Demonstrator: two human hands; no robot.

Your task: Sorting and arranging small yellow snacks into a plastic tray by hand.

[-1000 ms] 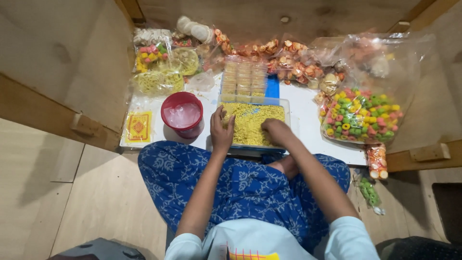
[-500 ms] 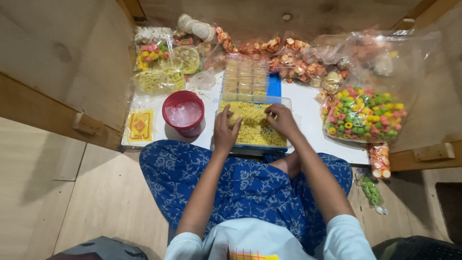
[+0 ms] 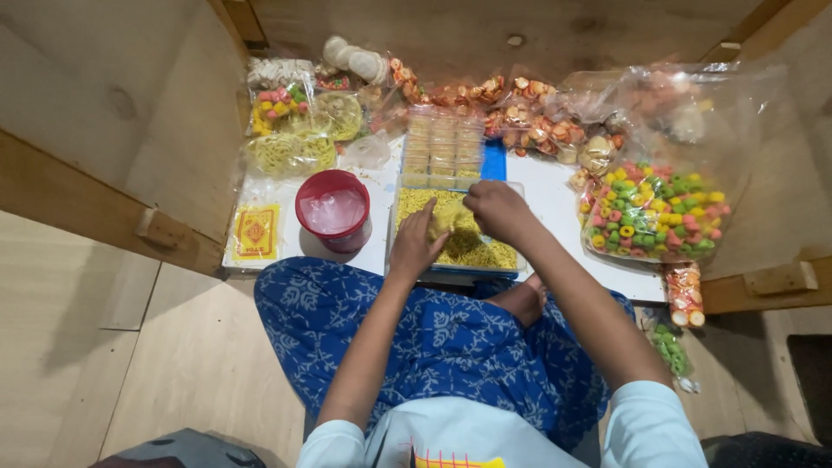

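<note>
Yellow snack: a heap of fine yellow crumbly snack point(image 3: 472, 247) is seen filling the clear tray point(image 3: 520, 260), right at the near edge of the white board point(image 3: 555, 195), just in front of the knees.
Left hand: the left hand point(image 3: 418, 244) is laid on the tray's left part, fingers curled into the heap; whether anything is pinched cannot be told.
Right hand: the right hand point(image 3: 496, 211) is cupped over the middle of the heap, a clump of the yellow snack is pressed between it and the left hand.
Behind the tray: a clear pack of pale squares point(image 3: 442, 149) is stacked just beyond, on a blue sheet point(image 3: 493, 162).
Left side: a red tub point(image 3: 333, 209) is stood just beside the tray, a yellow packet point(image 3: 256, 232) farther left.
Right side: a bag of coloured rings point(image 3: 659, 212) is spread near the right forearm.
Far edge: bags of orange snacks point(image 3: 529, 121) are lined along the wooden wall.
</note>
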